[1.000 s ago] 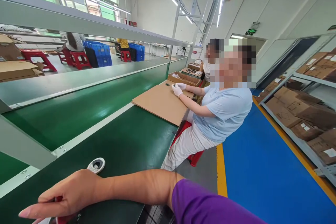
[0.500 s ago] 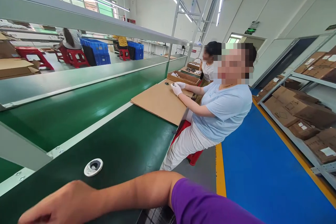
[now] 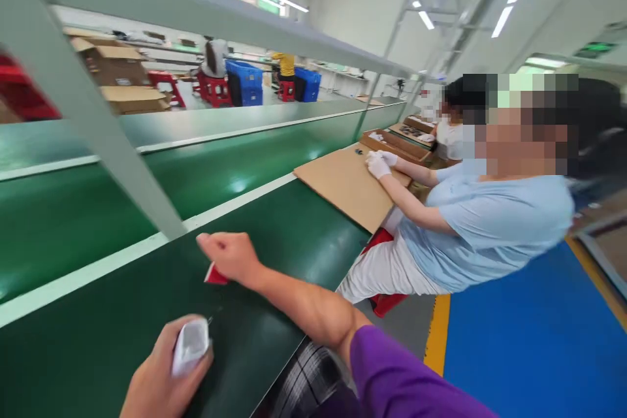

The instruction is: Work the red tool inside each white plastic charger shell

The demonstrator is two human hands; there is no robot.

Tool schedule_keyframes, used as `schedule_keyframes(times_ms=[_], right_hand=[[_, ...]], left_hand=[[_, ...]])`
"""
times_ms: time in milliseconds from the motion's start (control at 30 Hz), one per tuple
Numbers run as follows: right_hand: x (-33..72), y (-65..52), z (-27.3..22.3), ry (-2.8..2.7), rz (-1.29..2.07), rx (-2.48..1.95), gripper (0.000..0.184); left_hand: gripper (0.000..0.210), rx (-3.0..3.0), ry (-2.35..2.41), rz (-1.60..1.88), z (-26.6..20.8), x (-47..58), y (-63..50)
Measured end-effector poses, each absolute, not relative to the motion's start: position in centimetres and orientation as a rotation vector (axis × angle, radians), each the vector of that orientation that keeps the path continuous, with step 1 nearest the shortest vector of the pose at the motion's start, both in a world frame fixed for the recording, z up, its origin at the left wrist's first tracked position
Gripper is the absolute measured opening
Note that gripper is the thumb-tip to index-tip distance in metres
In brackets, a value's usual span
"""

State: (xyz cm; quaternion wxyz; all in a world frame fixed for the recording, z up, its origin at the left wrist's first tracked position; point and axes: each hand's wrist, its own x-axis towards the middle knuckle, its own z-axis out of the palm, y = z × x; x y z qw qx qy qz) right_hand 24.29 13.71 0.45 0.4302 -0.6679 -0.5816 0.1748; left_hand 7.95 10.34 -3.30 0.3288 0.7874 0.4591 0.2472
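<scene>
At the lower left, my left hand [image 3: 164, 369] is wrapped around a small white hollow object [image 3: 190, 343], blurred, with a pale opening facing up. My right hand [image 3: 235, 258] reaches across from the right, closed like a fist above the dark green work surface [image 3: 161, 294]. A small red-and-white object [image 3: 216, 274] sticks out beneath its fingers; its kind is unclear. The two hands are apart. The white ring-shaped roll seen earlier does not show on the surface now.
A co-worker in a light blue shirt [image 3: 499, 228] sits at the right, white-gloved hands [image 3: 381, 163] over a cardboard sheet [image 3: 347, 189]. A slanted grey post [image 3: 122, 163] meets the bench at the left. Beyond stand a cardboard tray [image 3: 396, 147] and blue crates [image 3: 247, 83].
The view has swung left. My right hand has moved up and forward over the surface, now with a red-and-white object under it. My left hand has come into view holding the white object.
</scene>
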Motion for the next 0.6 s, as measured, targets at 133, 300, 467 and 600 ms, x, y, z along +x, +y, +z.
schedule_keyframes(times_ms=[133,300,467,600], right_hand=[[24.4,12.5,1.1,-1.72,0.432,-1.383,0.053],[24.6,12.4,0.8,-1.685,0.34,-1.436,0.051],[24.0,12.0,1.0,-1.618,0.212,-1.505,0.05],[23.6,11.8,1.1,-1.786,0.258,-1.401,0.055]], left_hand=[[0.031,1.952,1.115,0.613,-1.7,9.4,9.6],[0.03,1.97,1.131,0.619,-1.1,9.7,9.7],[0.033,2.097,1.138,0.534,-1.3,9.6,9.6],[0.029,2.174,1.163,0.465,-1.4,9.7,9.7]])
